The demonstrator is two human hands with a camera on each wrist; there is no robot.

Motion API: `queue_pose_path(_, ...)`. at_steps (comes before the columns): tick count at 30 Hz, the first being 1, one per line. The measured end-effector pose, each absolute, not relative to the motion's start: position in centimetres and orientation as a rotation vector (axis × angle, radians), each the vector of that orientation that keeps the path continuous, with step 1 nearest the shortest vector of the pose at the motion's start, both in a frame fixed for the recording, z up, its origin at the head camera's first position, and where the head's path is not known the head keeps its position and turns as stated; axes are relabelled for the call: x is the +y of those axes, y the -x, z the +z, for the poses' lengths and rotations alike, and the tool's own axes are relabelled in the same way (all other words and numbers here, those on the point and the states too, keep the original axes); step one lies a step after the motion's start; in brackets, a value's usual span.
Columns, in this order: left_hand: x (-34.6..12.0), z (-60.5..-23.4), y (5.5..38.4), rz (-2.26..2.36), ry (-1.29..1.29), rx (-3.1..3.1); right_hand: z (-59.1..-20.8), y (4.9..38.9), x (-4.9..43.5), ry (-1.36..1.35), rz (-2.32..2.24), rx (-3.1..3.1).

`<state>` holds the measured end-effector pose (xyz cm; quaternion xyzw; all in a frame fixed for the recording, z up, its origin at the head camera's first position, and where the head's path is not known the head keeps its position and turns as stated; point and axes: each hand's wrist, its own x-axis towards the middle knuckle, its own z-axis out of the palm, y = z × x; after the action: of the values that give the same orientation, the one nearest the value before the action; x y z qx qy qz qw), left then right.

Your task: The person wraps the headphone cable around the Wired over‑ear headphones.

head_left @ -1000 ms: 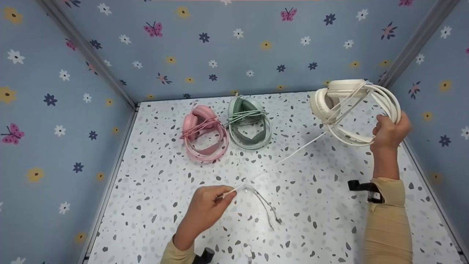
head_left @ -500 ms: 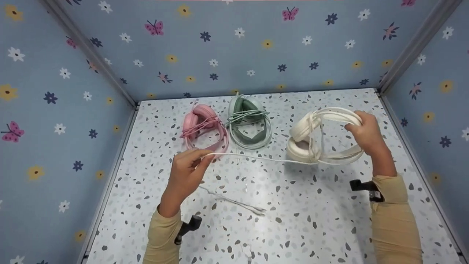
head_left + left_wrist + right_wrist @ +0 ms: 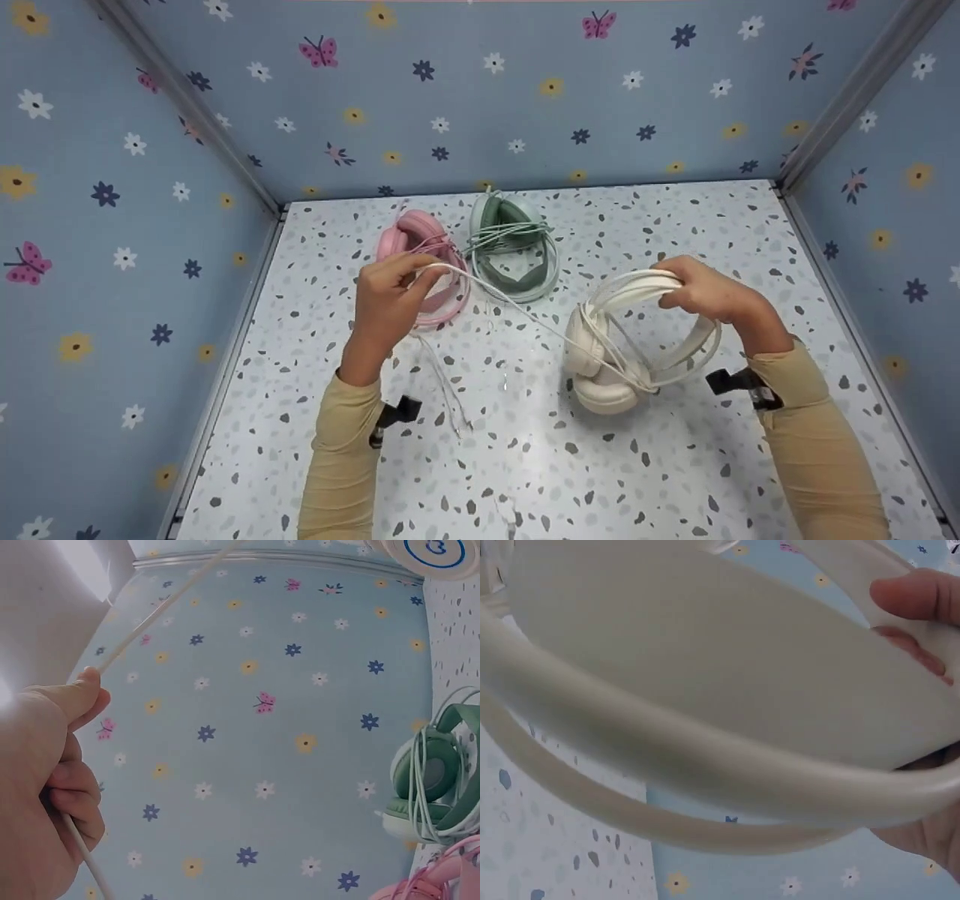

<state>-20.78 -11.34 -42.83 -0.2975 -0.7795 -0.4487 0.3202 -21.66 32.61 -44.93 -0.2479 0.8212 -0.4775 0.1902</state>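
Observation:
My right hand grips the headband of white headphones, held tilted over the table's right half. White cable is wound across their earcups. From there a length of the white cable runs to my left hand, which pinches it between thumb and fingers. The cable's loose end hangs below that hand. In the left wrist view the cable crosses the thumb tip and comes out under the curled fingers. The right wrist view shows the white headband close up, with my thumb on it.
Pink headphones, partly hidden behind my left hand, lie at the back of the speckled table. Green headphones with a wound cable lie right beside them. Flowered blue walls enclose the back and sides.
My right hand has brought the white headphones left, nearer and lower, turning them. My left hand has moved up and left with the cable, which has swung and now slopes down to the headphones.

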Motion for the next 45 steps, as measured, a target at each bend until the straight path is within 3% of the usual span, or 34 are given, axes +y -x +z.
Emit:
queue_pose_path(8, -10.4, -45.5, 24.4, -1.300, 0.627, -2.042, -47.0, 22.3, 31.3, 1.056, -1.676, 1.494)
queue_pose_path(18, -8.0, -49.6, 26.4, -1.527, 0.438, -2.292, -50.2, 21.8, 28.3, 1.031, -1.912, 0.708)
queue_pose_path(28, -5.5, -55.9, 22.3, -1.701, 0.667, -2.644, -52.7, 21.0, 28.0, 0.952, -2.352, 0.235)
queue_pose_path(37, -4.4, -57.9, 18.0, -1.644, 0.759, -2.651, -52.9, 21.3, 28.1, 0.884, -2.629, 0.024)
queue_pose_path(45, -5.2, -58.7, 14.6, -1.508, 0.744, -2.638, -51.7, 21.9, 30.7, 0.628, -2.925, -0.084)
